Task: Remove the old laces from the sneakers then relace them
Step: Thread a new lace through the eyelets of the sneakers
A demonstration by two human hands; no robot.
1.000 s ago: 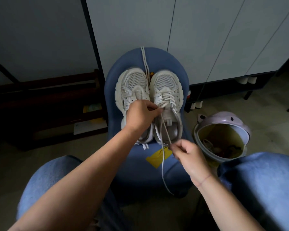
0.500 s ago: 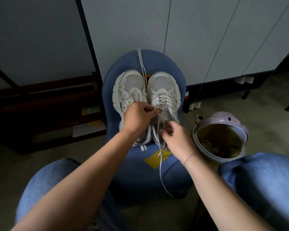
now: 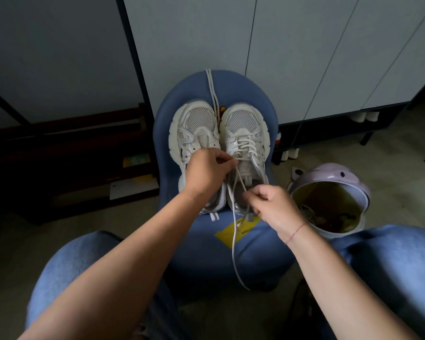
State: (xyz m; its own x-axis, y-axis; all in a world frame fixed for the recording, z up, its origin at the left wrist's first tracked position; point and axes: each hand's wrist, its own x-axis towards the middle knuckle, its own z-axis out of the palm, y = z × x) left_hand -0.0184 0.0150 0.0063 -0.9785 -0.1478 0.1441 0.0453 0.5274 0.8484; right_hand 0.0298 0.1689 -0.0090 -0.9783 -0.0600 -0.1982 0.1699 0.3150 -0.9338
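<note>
Two white mesh sneakers stand side by side on a blue stool (image 3: 253, 244), toes pointing away. The left sneaker (image 3: 194, 128) has no lace in its eyelets. The right sneaker (image 3: 245, 133) is laced across its upper eyelets. My left hand (image 3: 204, 170) rests over the left sneaker's heel and pinches the lace at the right sneaker's lower eyelets. My right hand (image 3: 272, 204) pinches the lace's strand (image 3: 234, 241) near the right sneaker's heel; its free end hangs down over the stool's front. A loose lace (image 3: 212, 89) lies between the toes, running to the stool's far edge.
A lilac bin (image 3: 329, 200) lined with a yellowish bag stands on the floor to the right of the stool. Grey cabinet doors (image 3: 280, 45) rise behind. A dark low shelf (image 3: 71, 163) is at the left. My jean-clad knees flank the stool.
My right hand went in to the right sneaker's eyelets half a second ago and has now drawn back toward me with the lace. My left hand has stayed at the eyelets.
</note>
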